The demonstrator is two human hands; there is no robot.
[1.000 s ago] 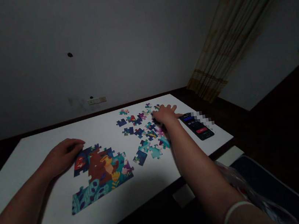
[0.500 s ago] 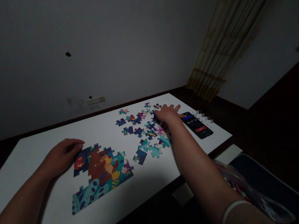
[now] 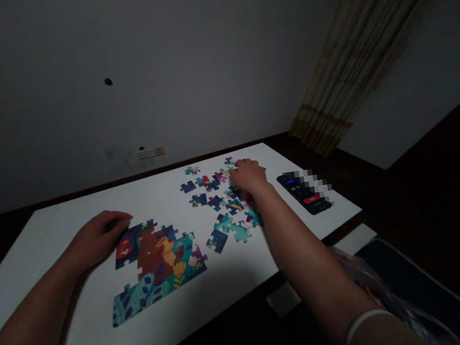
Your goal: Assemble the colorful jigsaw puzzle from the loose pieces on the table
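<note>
A partly joined colourful jigsaw puzzle [image 3: 157,265] lies on the white table [image 3: 86,341]. My left hand [image 3: 97,238] rests at its upper left corner, fingers curled and touching the edge pieces. Several loose puzzle pieces [image 3: 218,208] are scattered to the right. My right hand [image 3: 248,175] reaches over the far end of that scatter, fingers curled down onto the pieces there; whether it grips one is hidden.
A dark phone [image 3: 305,193] with a lit screen lies near the table's right edge. Behind the table is a grey wall with a socket strip [image 3: 149,153]. A striped curtain [image 3: 351,58] hangs at the right. A plastic bag [image 3: 379,288] sits below my right forearm.
My right hand has drawn back from beside the phone and curled its spread fingers onto the far loose pieces. My left hand has stayed put.
</note>
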